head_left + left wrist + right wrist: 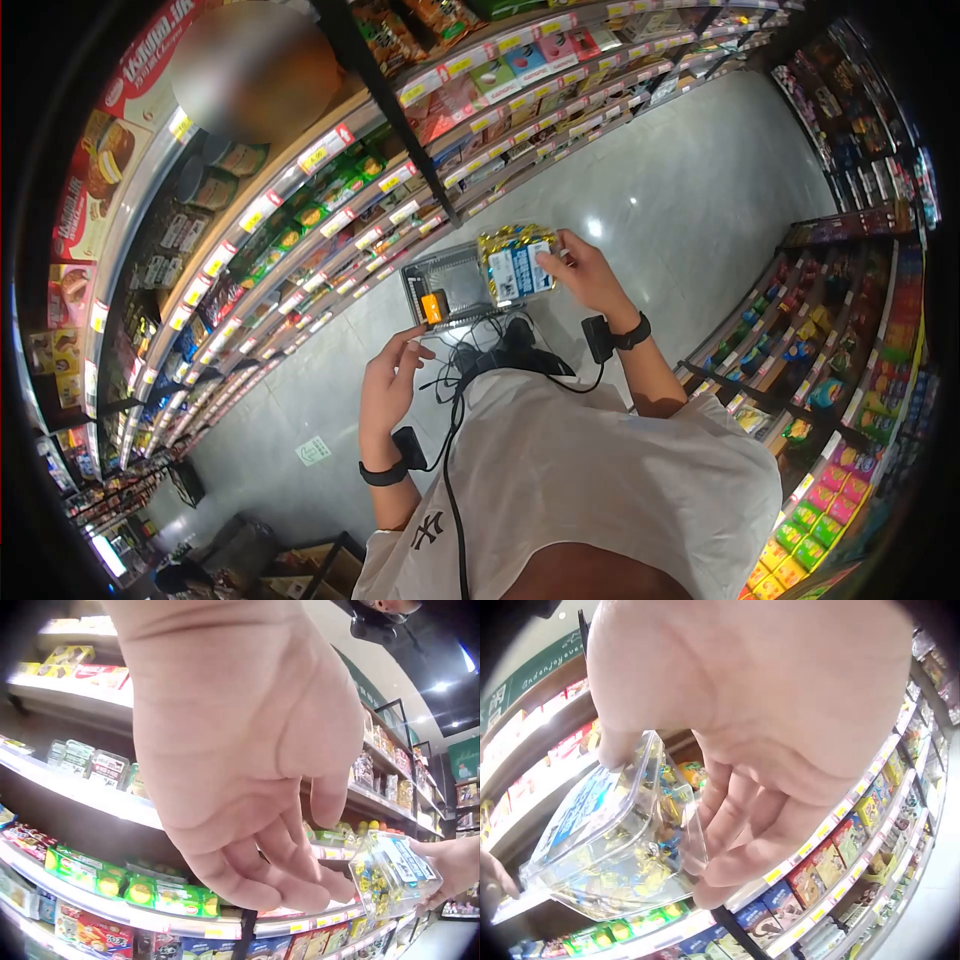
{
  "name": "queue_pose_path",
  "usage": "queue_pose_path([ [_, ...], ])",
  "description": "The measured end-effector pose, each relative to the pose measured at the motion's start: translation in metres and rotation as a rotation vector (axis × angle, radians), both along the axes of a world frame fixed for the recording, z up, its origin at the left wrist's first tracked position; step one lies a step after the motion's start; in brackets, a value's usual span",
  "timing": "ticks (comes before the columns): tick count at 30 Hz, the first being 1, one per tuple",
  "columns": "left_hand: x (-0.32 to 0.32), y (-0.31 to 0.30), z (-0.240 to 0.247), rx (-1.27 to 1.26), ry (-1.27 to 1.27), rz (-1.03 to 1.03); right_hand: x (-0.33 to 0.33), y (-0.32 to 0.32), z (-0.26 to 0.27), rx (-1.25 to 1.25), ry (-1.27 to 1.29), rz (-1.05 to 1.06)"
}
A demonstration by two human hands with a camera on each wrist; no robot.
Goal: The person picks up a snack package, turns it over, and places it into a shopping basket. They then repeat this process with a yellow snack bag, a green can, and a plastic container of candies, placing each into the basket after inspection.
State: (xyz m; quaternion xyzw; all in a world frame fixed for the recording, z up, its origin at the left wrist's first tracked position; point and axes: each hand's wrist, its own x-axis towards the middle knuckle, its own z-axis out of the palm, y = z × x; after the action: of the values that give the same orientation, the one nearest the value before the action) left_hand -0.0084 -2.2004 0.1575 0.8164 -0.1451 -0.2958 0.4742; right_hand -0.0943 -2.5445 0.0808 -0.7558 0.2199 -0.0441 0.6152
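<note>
Candies (pixel 641 874) in shiny gold and blue wrappers fill a clear, hard plastic box (pixel 505 262) with a blue and white label (pixel 522 272). The right hand (pixel 592 280) grips this box, thumb on the label side and fingers round the other side; the box is tilted in the right wrist view. The left hand (pixel 388 385) is apart from the right one, holding nothing, its fingers loosely bent.

Just beyond the left fingertips, a small orange package (pixel 432 307) sits in a dark, open-topped shopping basket (pixel 458 283). Part of the basket lies behind the box in the head view; whether the two touch, I cannot tell.

Ahead and to the left of the hands run long, curved-looking store shelves (pixel 300 172) with yellow and red price tags, stocked with packaged food, including green packs (pixel 86 871) seen beyond the left hand. More stocked shelving (pixel 775 345) stands to the right of the right hand. Shiny grey floor (pixel 690 170) spreads beyond it. Each wrist wears a black band with a small dark device, and a black cable hangs over the white shirt (pixel 620 450) between the arms.
</note>
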Motion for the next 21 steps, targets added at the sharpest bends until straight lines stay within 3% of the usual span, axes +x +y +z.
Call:
queue_pose_path([
  [4,-0.004,0.020,-0.034,0.062,0.086,0.059,0.014,-0.008,-0.075,0.045,0.158,-0.113],
  [7,-0.009,0.031,-0.071,0.153,0.187,0.069,0.021,-0.003,-0.178,0.188,0.345,-0.199],
  [11,-0.025,0.032,-0.131,0.230,0.393,0.065,0.013,0.021,-0.367,0.399,0.555,-0.209],
  [14,-0.035,0.043,-0.191,0.261,0.505,0.006,0.006,0.042,-0.502,0.498,0.893,-0.250],
  [16,-0.032,0.036,-0.208,0.355,0.594,-0.031,0.006,0.065,-0.558,0.504,0.828,-0.357],
  [21,-0.015,0.042,-0.270,0.431,0.634,-0.029,0.040,0.085,-0.661,0.601,0.980,-0.475],
])
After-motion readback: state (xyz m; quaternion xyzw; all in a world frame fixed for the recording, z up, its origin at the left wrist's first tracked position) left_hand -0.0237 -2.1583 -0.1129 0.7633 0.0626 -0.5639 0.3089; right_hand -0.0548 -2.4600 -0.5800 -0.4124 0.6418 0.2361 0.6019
